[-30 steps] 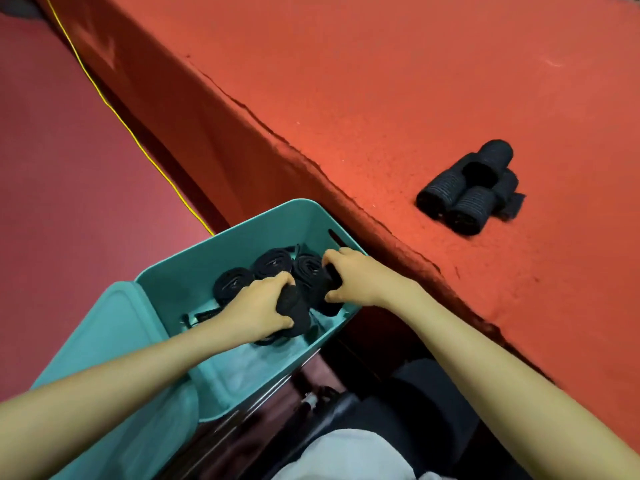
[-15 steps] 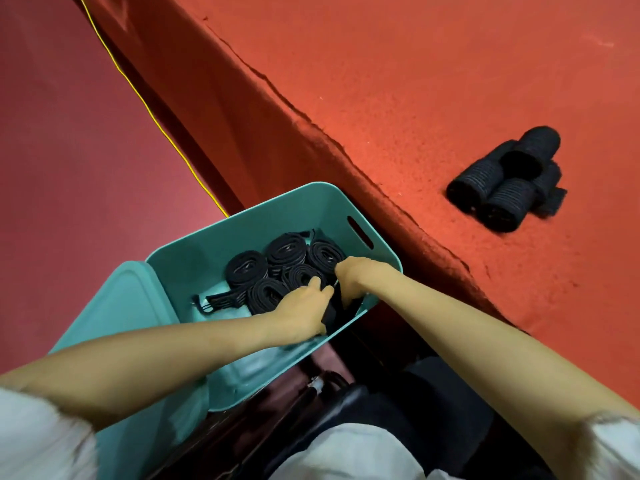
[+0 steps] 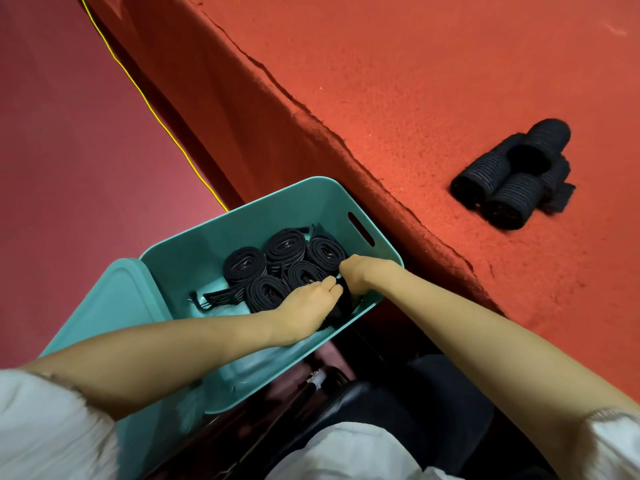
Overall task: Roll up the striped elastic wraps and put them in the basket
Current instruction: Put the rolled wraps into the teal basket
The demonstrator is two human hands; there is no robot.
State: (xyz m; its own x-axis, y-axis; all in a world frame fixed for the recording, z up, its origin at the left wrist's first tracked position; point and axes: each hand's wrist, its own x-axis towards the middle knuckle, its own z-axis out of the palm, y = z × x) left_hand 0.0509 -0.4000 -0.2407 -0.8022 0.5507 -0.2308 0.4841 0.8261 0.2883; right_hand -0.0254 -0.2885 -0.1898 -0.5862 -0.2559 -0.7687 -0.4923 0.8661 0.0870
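teal basket; rolled wraps packed inside

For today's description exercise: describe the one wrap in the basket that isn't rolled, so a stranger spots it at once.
Find the teal basket beside the red table. Inside it, black rolled wraps sit in a cluster, coils facing up. The loose wrap lies flat at the cluster's left, a stretched-out strip rather than a coil.

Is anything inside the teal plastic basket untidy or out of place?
Yes. One black striped elastic wrap lies loose and unrolled on the floor of the teal plastic basket, left of the neatly rolled wraps. It looks odd because all others there are coiled.
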